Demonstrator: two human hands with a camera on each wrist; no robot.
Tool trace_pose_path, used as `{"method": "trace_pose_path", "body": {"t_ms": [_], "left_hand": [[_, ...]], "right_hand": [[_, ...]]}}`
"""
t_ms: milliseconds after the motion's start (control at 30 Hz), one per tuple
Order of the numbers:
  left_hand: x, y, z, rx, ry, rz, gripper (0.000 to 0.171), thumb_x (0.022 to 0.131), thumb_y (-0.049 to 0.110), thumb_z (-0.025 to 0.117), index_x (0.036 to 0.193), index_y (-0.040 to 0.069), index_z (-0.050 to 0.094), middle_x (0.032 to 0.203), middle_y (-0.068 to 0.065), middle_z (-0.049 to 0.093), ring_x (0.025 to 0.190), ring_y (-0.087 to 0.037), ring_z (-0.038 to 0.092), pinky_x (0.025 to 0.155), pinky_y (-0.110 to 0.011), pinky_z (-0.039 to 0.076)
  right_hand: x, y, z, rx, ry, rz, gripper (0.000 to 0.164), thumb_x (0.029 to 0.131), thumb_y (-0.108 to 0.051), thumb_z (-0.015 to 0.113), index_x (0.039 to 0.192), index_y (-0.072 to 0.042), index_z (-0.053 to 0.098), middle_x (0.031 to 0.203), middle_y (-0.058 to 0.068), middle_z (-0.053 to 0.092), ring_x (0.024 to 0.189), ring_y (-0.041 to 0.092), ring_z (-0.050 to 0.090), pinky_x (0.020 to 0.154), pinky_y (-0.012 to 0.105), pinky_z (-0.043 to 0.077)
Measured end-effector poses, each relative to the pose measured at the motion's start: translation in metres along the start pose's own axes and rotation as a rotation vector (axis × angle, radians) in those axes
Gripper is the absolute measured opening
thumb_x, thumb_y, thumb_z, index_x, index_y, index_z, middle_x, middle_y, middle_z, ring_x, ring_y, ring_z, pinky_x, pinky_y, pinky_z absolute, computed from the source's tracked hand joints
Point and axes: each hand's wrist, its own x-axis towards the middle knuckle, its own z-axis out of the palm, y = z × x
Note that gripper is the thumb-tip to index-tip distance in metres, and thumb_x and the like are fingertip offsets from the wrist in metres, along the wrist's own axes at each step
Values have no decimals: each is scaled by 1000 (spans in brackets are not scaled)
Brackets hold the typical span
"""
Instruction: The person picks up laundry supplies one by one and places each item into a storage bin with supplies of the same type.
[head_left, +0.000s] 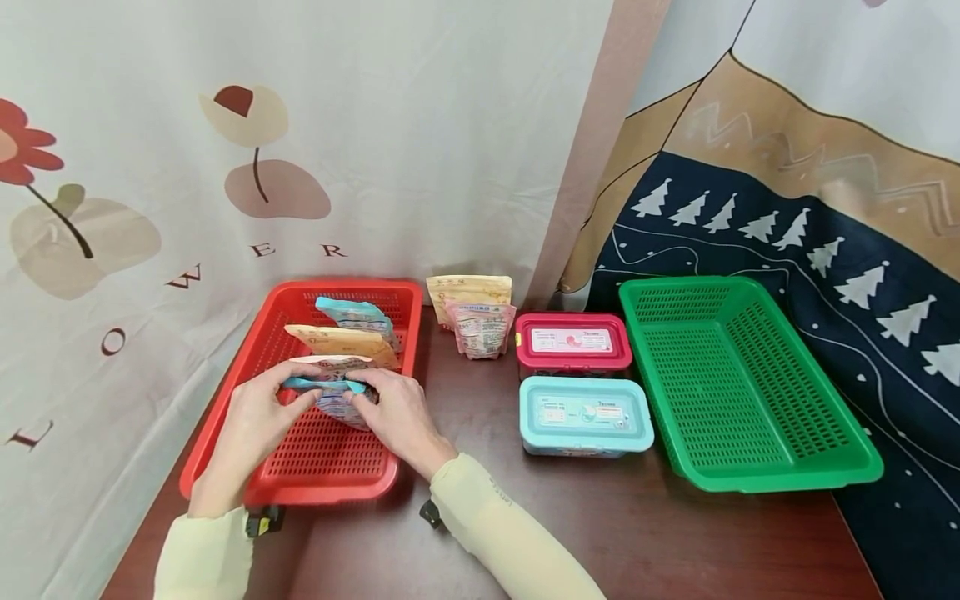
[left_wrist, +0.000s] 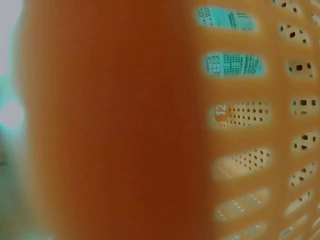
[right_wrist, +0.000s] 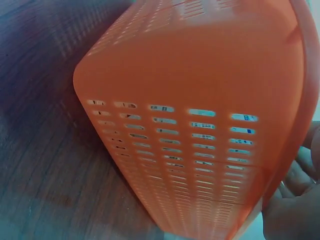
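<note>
Both my hands pinch one pouch (head_left: 333, 398) over the red basket (head_left: 225, 400).
My left hand (head_left: 258, 417) and right hand (head_left: 401, 421) sit close together; two more pouches (head_left: 352, 333) stand behind it.

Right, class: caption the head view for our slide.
Both hands hold a pouch over the red basket.

Upright pouches (head_left: 352, 329) crowd the red basket's (head_left: 225, 400) far half — its near floor lies open.

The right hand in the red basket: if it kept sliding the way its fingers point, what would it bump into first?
Probably the left hand: the right hand points leftward along the pouch both hold, inside the red basket. Depth is unclear.
</note>
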Motion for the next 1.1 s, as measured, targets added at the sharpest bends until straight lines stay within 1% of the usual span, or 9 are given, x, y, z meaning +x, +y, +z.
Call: {"method": "trace_pose_path", "body": {"t_ms": [67,133,300,367,600,700,833,967,1100], "left_hand": [[-1,1,-1,-9,-3,-4,41,86,10,85,124,9,71,117,-20,71,92,-31,65,69,-14,48],[-3,2,-2,-13,3,-8,44,86,14,86,127,9,71,121,-20,69,97,-33,65,72,-17,51],[-7,9,-7,-5,30,-21,47,86,19,86,129,8,69,124,-19,67,104,-36,63,78,-45,57],[-8,14,-8,3,62,-13,47,86,18,86,128,8,70,123,-18,67,104,-35,63,79,-49,55],[-11,31,-10,-31,221,98,41,80,10,89,119,10,75,116,-11,72,100,-30,66,81,-24,43],[-11,37,-9,-48,236,112,43,80,9,89,120,10,74,118,-10,70,103,-30,64,83,-15,41],[-11,46,-7,-52,222,94,45,83,13,86,126,11,72,126,-11,67,109,-30,62,83,-15,41],[-12,55,-4,-19,195,66,50,85,19,84,132,11,68,131,-11,63,109,-27,60,78,-29,49],[-9,66,1,-21,168,78,55,86,21,83,136,10,62,134,-14,60,113,-30,57,85,-53,53]], "right_hand": [[-2,0,-3,11,-1,7,37,98,-35,74,132,-23,72,128,-9,71,115,3,65,96,23,50],[-4,-1,-6,27,-5,7,42,97,-38,74,135,-23,69,131,-10,69,119,4,64,99,25,50],[-10,-1,-18,22,21,-63,48,97,-43,73,139,-21,66,131,-7,69,119,4,63,100,24,49],[-12,-1,-24,-1,46,-96,49,98,-44,71,140,-20,65,131,-5,69,119,6,63,101,24,49],[-20,5,-48,-83,118,-174,48,100,-46,63,139,-16,65,137,-1,66,131,13,57,110,31,45],[-24,9,-59,-125,151,-176,49,101,-48,60,139,-17,64,139,-1,65,133,15,55,112,35,43],[-30,16,-74,-148,184,-157,53,101,-52,56,141,-18,63,140,1,64,135,18,54,111,42,44],[-35,23,-88,-159,185,-141,59,100,-55,54,143,-15,62,144,3,62,138,23,51,114,47,41],[-41,30,-100,-194,181,-144,64,100,-55,52,146,-11,58,148,8,57,140,29,49,116,50,36]]}}
